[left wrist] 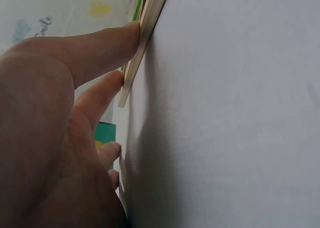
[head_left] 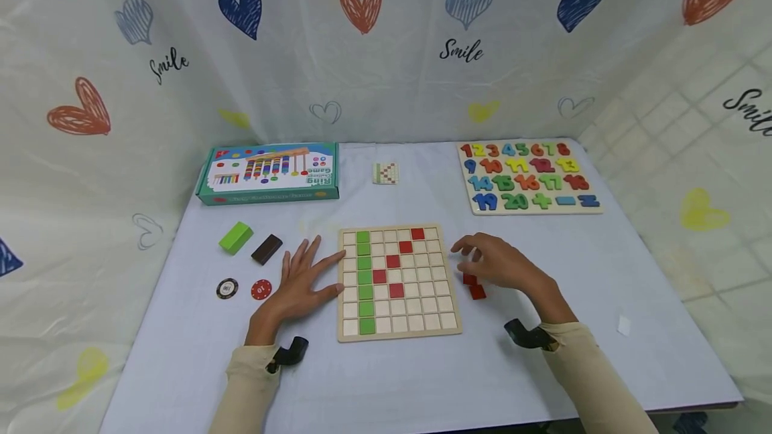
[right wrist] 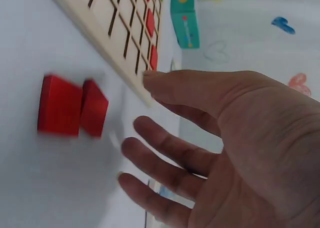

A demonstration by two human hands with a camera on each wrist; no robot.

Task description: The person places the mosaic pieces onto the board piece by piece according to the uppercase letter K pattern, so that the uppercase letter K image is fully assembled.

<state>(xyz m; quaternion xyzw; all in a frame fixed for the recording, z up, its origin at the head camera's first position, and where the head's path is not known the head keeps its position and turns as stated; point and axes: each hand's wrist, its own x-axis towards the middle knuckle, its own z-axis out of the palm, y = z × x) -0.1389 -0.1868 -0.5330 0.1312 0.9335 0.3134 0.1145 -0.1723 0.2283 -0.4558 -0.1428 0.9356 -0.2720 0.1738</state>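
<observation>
A square wooden grid board (head_left: 400, 337) lies on the table in the head view. One of its columns is filled with green tiles (head_left: 365, 292), and several red tiles (head_left: 396, 291) sit in other cells, most along a diagonal. My left hand (head_left: 295, 290) rests at the board's left side, fingers spread, with thumb and index fingertip against the board's edge (left wrist: 145, 37). Over the table just right of the board, my right hand (head_left: 503, 261) hovers with loosely bent fingers and nothing between them. Two loose red tiles (right wrist: 60, 107) lie beside its fingertips, partly under the hand in the head view.
Left of the board are a green block (head_left: 236, 238), a dark brown block (head_left: 267, 249), a black-and-white chip (head_left: 227, 288) and a red chip (head_left: 261, 289). Behind stand a game box (head_left: 268, 176), a small pattern card (head_left: 385, 173) and a number puzzle board (head_left: 537, 210).
</observation>
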